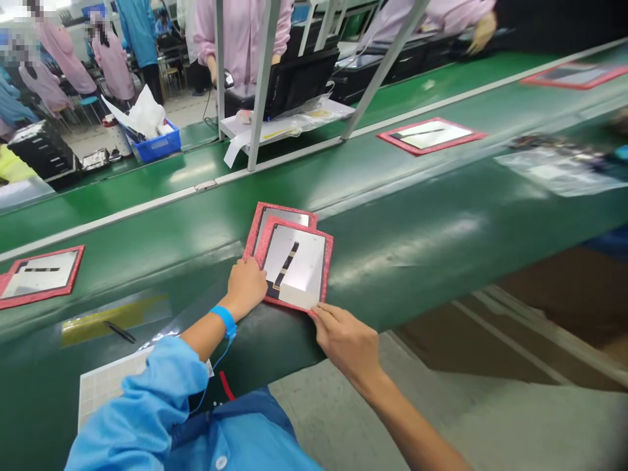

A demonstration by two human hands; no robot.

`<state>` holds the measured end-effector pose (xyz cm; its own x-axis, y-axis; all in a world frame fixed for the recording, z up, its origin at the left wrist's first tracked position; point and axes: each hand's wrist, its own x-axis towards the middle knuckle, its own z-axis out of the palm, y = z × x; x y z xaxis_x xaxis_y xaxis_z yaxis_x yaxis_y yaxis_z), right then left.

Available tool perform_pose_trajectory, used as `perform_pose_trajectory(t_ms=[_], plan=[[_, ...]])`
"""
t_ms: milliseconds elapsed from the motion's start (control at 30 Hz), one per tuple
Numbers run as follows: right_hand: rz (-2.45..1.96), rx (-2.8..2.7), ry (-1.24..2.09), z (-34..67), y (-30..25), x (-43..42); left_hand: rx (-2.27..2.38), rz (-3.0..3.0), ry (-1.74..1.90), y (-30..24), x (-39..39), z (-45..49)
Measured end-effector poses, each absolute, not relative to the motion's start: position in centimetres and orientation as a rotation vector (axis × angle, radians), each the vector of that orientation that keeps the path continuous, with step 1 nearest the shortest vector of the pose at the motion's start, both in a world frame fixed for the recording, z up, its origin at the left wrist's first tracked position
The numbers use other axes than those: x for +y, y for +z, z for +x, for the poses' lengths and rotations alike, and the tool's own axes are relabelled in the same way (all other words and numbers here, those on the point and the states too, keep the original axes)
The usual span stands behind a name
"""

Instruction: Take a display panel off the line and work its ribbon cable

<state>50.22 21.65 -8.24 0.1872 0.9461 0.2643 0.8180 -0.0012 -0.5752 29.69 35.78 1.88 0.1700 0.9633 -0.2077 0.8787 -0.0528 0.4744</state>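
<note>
A worker's left hand (pixel 245 284), curled shut with its fingers over the edge, grips the left side of a shallow red-rimmed rectangular tray (pixel 314 261), while the right hand (pixel 346 340) lies open, its outstretched fingertips touching the tray's near corner. A bright blue strap (pixel 224 319) circles the left wrist.

The tray sits at the near edge of a long green counter (pixel 417 229). In it lie a narrow black-and-gold flexible strip (pixel 286 265) on the pale grey floor and a white folded piece (pixel 300 297) at the near end. It lies askew on top of a second red-rimmed tray (pixel 279 216), which shows just beyond it; what that one holds cannot be made out.

To the left of the held tray, another red tray (pixel 39 275) carries a dark strip, and nearer the worker a black pen-like tool (pixel 119 332) rests on a yellow label (pixel 98 320), beside a white gridded sheet (pixel 103 386). To the right and beyond the held tray, a fourth red tray (pixel 432 135) holds a thin dark strip, with clear plastic bags (pixel 564 171) lying on the counter near it.

Far beyond the held tray to the left, a blue plastic bin (pixel 159 145) is stuffed with white paper. People in pink smocks (pixel 240 33) stand on the far side.
</note>
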Motion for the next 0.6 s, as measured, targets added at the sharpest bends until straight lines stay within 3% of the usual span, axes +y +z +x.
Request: perform_pose_trajectory(t_ms=[333,600], plan=[[-1.601,-0.981,0.779,52.1,-7.9,30.0,1.793,1.768,0.164,1.4,38.9,32.5],[-1.632,-0.477,1.085,54.5,-7.1,29.9,1.611,1.557,0.123,0.8,33.6,34.2]])
